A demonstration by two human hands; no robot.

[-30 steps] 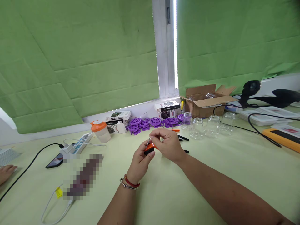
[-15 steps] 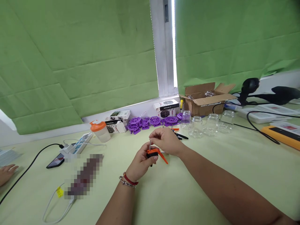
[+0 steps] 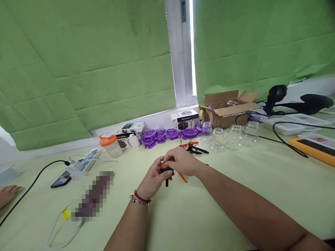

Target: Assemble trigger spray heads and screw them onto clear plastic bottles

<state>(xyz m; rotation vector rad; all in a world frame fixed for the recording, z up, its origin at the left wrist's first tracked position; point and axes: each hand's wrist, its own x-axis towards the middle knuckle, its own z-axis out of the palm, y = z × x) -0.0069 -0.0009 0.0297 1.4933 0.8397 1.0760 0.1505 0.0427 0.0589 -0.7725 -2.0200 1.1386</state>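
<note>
My left hand (image 3: 155,179) is closed around a small orange-and-black clamp-like piece (image 3: 164,168), held above the table. A black stub (image 3: 166,182) sticks out beneath it, and an orange lever (image 3: 182,177) slants down to its right. My right hand (image 3: 180,160) is closed, its fingertips pinched together at the top of the piece. Whatever lies between those fingertips is hidden. Just beyond my right hand, several similar orange-and-black parts (image 3: 195,150) lie on the table.
Purple plastic parts (image 3: 171,134) lie along the wall beside small printed boxes (image 3: 184,116). Clear jars (image 3: 217,139) and an open carton (image 3: 227,118) stand at the right. On the left are an orange-lidded cup (image 3: 111,146), a power strip (image 3: 91,157) and another person's hand (image 3: 9,193).
My right hand has come down against the top of the piece. The upright metal rod seen there before is now hidden. A black stub shows more plainly underneath.
</note>
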